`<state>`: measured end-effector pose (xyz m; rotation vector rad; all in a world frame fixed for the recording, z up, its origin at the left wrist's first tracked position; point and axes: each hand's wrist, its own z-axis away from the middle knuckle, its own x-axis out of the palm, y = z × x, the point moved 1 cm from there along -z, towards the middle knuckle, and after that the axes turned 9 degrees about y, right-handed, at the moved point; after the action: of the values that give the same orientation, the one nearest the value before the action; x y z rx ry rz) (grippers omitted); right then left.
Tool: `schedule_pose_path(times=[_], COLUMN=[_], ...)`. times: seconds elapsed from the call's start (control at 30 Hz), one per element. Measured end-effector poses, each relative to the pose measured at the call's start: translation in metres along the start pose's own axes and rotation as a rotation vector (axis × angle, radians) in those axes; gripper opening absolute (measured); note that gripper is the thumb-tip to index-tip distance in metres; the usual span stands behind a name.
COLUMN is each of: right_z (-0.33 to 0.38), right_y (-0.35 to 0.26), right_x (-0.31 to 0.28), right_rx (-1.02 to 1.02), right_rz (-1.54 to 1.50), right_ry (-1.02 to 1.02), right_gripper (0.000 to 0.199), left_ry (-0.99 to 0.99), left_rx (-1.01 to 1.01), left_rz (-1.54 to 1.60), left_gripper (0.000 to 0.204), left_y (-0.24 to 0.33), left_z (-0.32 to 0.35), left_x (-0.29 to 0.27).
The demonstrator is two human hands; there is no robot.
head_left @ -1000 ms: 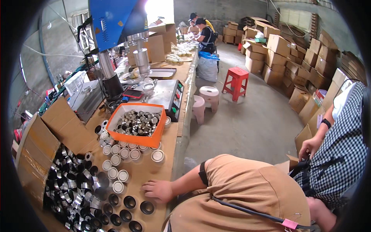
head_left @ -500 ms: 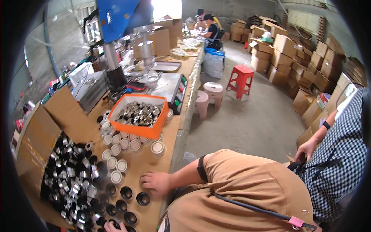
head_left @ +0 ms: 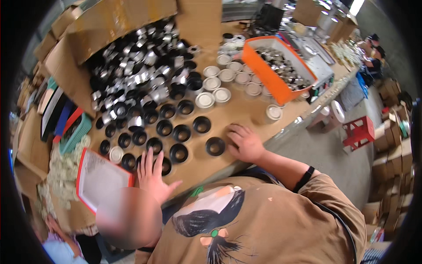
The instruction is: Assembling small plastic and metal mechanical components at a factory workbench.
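While the wearer's own hands lie outside the view, so their grip cannot be told, a co-worker in a brown shirt (head_left: 281, 224) leans over the counter (head_left: 246, 116) with both hands released and flat. One co-worker hand (head_left: 244, 143), on the arm with a black wristband (head_left: 304, 178), rests just beside a black cup (head_left: 215, 146); the other hand (head_left: 154, 176) spreads its fingers over more black cups (head_left: 167, 130) near a red-edged tray (head_left: 101, 178). Behind these stand silver lids (head_left: 220, 83), an orange bin (head_left: 277, 72) and an open carton of metal parts (head_left: 136, 66).
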<state>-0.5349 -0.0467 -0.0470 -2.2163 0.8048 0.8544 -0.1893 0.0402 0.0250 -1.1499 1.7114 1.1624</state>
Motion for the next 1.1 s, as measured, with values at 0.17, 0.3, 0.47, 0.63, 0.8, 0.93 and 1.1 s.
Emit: schedule_pose_path(times=[0.17,0.3,0.47,0.63,0.8,0.93,1.1], right_z=[-0.002,-0.004,0.01,0.02,0.016,0.005,0.018], right_y=[-0.004,-0.005,0.0,0.0,-0.003,-0.017,-0.013], right_x=[0.004,0.026,0.025,0.032,0.03,0.01,0.009], right_rx=[0.015,-0.006,-0.003,0.072,0.11,0.166,0.173], right_rz=[-0.065,-0.17,-0.009,0.071,0.112,0.103,0.075], right_ry=[-0.001,-0.022,-0.063,-0.114,-0.271,-0.364,-0.308], right_gripper=[0.035,0.043,0.049,0.048,0.055,0.055,0.055], left_ry=[0.061,0.319,0.574,0.63,0.644,0.746,0.769], left_rx=[-0.021,0.06,0.037,0.039,0.013,0.019,0.005], left_rz=[-0.17,-0.38,-0.312,-0.313,-0.341,-0.304,-0.307], left_gripper=[0.096,0.064,0.079,0.078,0.068,0.057,0.052], left_y=[0.009,0.018,0.007,0.006,-0.008,-0.001,0.007], left_z=[0.01,0.02,0.027,0.031,0.034,0.028,0.025], left_x=[0.025,0.017,0.052,0.058,0.066,0.065,0.056])
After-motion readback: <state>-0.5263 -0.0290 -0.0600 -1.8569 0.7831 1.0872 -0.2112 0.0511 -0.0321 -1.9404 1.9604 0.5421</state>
